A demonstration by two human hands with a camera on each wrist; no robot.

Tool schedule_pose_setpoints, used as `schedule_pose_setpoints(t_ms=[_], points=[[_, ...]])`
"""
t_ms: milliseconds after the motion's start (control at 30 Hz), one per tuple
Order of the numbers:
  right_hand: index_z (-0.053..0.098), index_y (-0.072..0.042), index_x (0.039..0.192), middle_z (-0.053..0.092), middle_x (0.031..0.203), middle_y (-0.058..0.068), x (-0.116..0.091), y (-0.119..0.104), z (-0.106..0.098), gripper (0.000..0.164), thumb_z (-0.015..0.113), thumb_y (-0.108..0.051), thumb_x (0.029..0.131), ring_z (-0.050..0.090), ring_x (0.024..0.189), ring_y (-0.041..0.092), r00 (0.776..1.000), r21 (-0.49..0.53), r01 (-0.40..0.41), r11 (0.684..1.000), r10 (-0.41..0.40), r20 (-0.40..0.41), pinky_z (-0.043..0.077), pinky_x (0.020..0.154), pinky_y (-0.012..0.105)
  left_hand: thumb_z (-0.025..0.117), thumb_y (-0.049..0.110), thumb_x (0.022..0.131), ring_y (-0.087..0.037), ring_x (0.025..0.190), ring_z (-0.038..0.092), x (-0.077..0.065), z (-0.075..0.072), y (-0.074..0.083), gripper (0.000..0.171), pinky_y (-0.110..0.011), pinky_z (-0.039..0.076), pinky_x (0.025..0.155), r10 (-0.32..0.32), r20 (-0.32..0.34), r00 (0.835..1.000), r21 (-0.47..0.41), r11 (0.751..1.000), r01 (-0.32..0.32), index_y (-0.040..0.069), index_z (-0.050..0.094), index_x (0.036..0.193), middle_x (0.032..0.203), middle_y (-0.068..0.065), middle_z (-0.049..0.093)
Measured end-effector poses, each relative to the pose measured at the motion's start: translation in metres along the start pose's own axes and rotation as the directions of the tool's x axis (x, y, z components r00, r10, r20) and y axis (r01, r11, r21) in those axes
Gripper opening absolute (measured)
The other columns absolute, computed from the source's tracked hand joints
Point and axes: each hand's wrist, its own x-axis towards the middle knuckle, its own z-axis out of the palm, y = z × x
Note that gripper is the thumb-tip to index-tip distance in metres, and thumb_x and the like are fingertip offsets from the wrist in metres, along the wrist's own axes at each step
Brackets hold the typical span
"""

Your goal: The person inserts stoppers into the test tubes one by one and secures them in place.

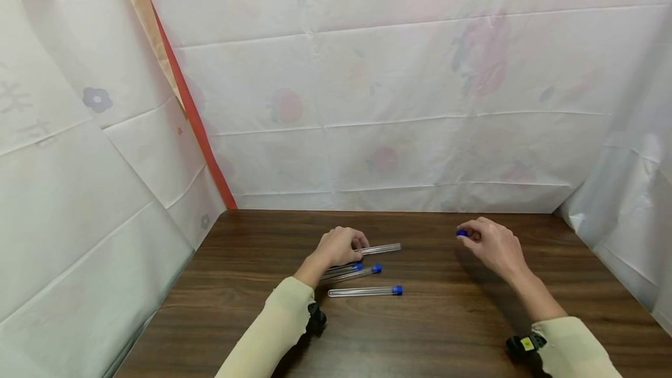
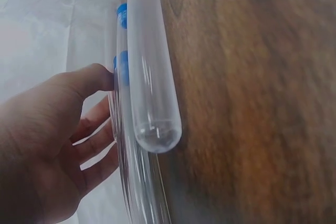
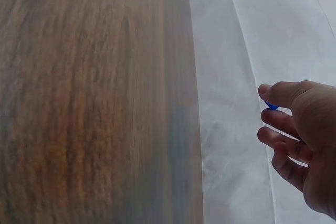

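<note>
My left hand [image 1: 338, 245] grips a clear test tube [image 1: 384, 248] near the back middle of the table; its bare right end points right, without a cap. In the head view my right hand [image 1: 493, 247] is well off to the right, pinching a small blue cap [image 1: 461, 232] between thumb and fingertips. The right wrist view also shows that blue cap [image 3: 271, 106] at the thumb tip. Just below the left hand lie test tubes with blue caps [image 1: 377, 268], partly hidden by it. Nearer the front, another capped test tube [image 1: 362, 291] lies alone, its rounded end leftward.
The dark wood-grain table [image 1: 430, 331] meets a white printed sheet [image 1: 388, 92] along its back edge. More white sheeting [image 1: 79, 191] hangs at the left, and a red strip [image 1: 194, 115] runs down the back left corner.
</note>
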Motion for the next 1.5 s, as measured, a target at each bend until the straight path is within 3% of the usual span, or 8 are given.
schedule_pose_setpoints(t_ms=[200,233,333,533,933,1300,1500], points=[[0.086,-0.011,0.111,0.079,0.099,0.007,0.001,-0.004,-0.001,0.017,0.090,-0.014,0.096,0.073,0.083,0.023,1.000,0.016,0.012,1.000,-0.012,0.003,0.054,0.064,0.039,0.081,0.016,0.097,-0.010,0.067,0.054,-0.018,-0.023,0.025,0.017,-0.030,0.042,0.062,0.020,-0.008,1.000,-0.044,0.999,-0.021,0.023,0.085,0.111,0.093,0.010,0.081],[0.086,-0.011,0.111,0.079,0.099,0.006,0.002,-0.005,-0.001,0.017,0.090,-0.014,0.096,0.073,0.083,0.023,1.000,0.016,0.013,1.000,-0.013,0.003,0.054,0.064,0.039,0.081,0.021,0.098,-0.009,0.068,0.053,-0.017,-0.019,0.017,0.015,-0.029,0.042,0.063,0.045,-0.024,0.999,-0.034,0.998,-0.046,0.025,0.085,0.112,0.094,0.011,0.081],[0.086,-0.011,0.111,0.078,0.099,0.006,0.002,-0.006,-0.002,0.017,0.090,-0.015,0.096,0.073,0.083,0.023,1.000,0.016,0.014,1.000,-0.014,0.000,0.054,0.064,0.040,0.081,0.021,0.099,-0.007,0.075,0.058,-0.021,-0.022,0.018,0.016,-0.030,0.045,0.066,0.058,-0.033,0.998,-0.043,0.997,-0.059,0.024,0.085,0.114,0.099,0.008,0.083],[0.086,-0.011,0.110,0.079,0.099,0.005,0.002,-0.008,-0.001,0.016,0.090,-0.014,0.095,0.073,0.083,0.022,1.000,0.020,0.026,0.999,-0.025,-0.006,0.055,0.065,0.037,0.083,0.015,0.098,-0.012,0.088,0.069,-0.029,-0.033,0.026,0.017,-0.030,0.051,0.073,0.023,-0.044,0.999,-0.084,0.996,-0.026,0.022,0.086,0.113,0.104,0.002,0.085],[0.086,-0.012,0.108,0.078,0.095,0.003,0.003,-0.016,-0.003,0.016,0.092,-0.012,0.093,0.071,0.079,0.019,0.996,0.027,0.074,0.997,-0.072,-0.052,0.053,0.065,0.033,0.085,0.012,0.097,-0.006,0.082,0.065,-0.035,-0.039,0.022,0.016,-0.024,0.050,0.071,0.039,-0.049,0.998,-0.142,0.989,-0.046,0.020,0.085,0.112,0.097,0.005,0.083],[0.086,-0.012,0.111,0.075,0.093,0.000,0.004,-0.021,-0.010,0.019,0.092,-0.012,0.093,0.070,0.079,0.018,0.995,0.046,0.091,0.995,-0.088,-0.054,0.051,0.064,0.028,0.082,0.012,0.099,-0.005,0.083,0.062,-0.044,-0.049,0.026,0.031,-0.024,0.049,0.072,0.084,-0.052,0.995,-0.056,0.995,-0.087,0.021,0.083,0.129,0.104,0.006,0.081],[0.085,-0.012,0.109,0.077,0.094,0.001,0.006,-0.022,-0.013,0.019,0.093,-0.012,0.092,0.072,0.078,0.019,0.992,0.044,0.103,0.994,-0.100,-0.072,0.051,0.064,0.028,0.081,0.012,0.098,-0.004,0.080,0.059,-0.049,-0.055,0.029,0.031,-0.023,0.046,0.068,0.105,-0.084,0.991,-0.027,0.994,-0.107,0.022,0.084,0.127,0.104,0.005,0.080]])
